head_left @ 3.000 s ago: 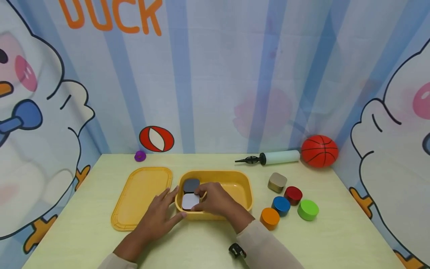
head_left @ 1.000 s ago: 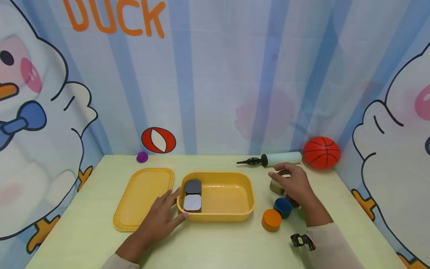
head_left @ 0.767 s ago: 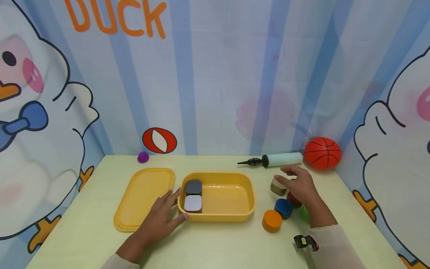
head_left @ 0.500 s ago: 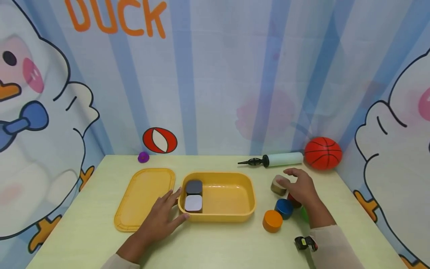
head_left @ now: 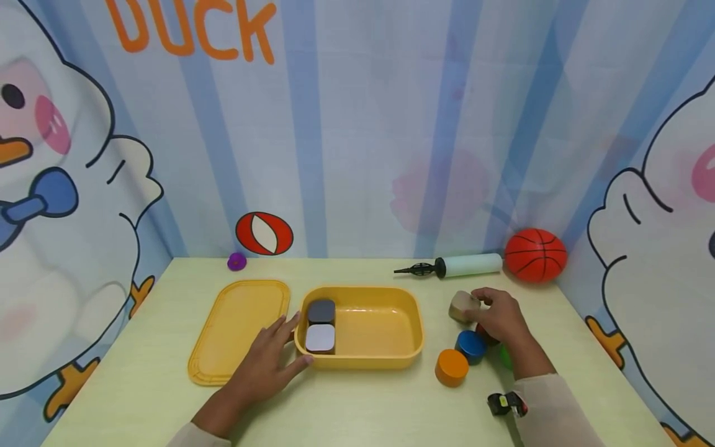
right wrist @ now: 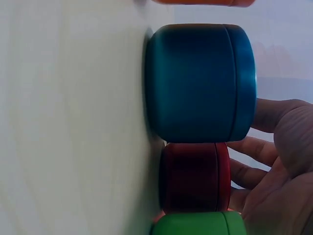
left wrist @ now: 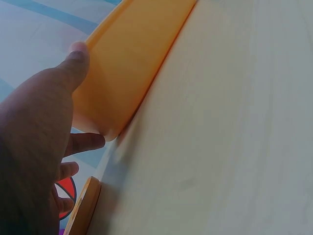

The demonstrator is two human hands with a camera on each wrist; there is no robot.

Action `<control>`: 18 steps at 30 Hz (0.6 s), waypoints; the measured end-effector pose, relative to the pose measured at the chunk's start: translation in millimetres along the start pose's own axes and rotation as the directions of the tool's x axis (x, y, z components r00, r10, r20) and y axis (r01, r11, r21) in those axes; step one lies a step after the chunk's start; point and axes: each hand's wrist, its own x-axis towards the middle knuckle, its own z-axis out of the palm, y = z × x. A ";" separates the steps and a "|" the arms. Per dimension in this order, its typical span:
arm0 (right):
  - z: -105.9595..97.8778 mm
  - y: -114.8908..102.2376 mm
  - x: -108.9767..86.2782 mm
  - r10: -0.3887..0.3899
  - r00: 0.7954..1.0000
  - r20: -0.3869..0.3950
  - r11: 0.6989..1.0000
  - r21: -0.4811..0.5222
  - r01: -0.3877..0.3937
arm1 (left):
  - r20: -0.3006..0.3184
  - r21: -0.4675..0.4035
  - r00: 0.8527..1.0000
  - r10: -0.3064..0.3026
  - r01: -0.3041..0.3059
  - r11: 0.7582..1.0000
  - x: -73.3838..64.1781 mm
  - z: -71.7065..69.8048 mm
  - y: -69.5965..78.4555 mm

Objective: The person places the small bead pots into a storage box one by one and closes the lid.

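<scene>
The right hand pinched a tin, probably light, stiff, best held by its sides; the spread left hand touched a box.

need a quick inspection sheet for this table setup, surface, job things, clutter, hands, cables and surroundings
surface: pale table, no spills seen
job's things: yellow tub holds dark grey tin and white tin at its left end; tan tin, blue tin, orange tin, red tin and green tin are to its right; yellow lid lies to its left
clutter: purple object, air pump and red basketball near the back edge
hands: left hand touches the tub's left end, fingers fairly straight; right hand pinches the tan tin
cables: nothing seen
surroundings: duck-print curtain behind
</scene>
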 end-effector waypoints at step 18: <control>0.8 0.4 -3.1 -0.076 0.997 -0.024 0.995 0.065 0.078 | -0.010 -0.020 1.000 0.002 -0.003 1.000 -0.6 -0.5 3.1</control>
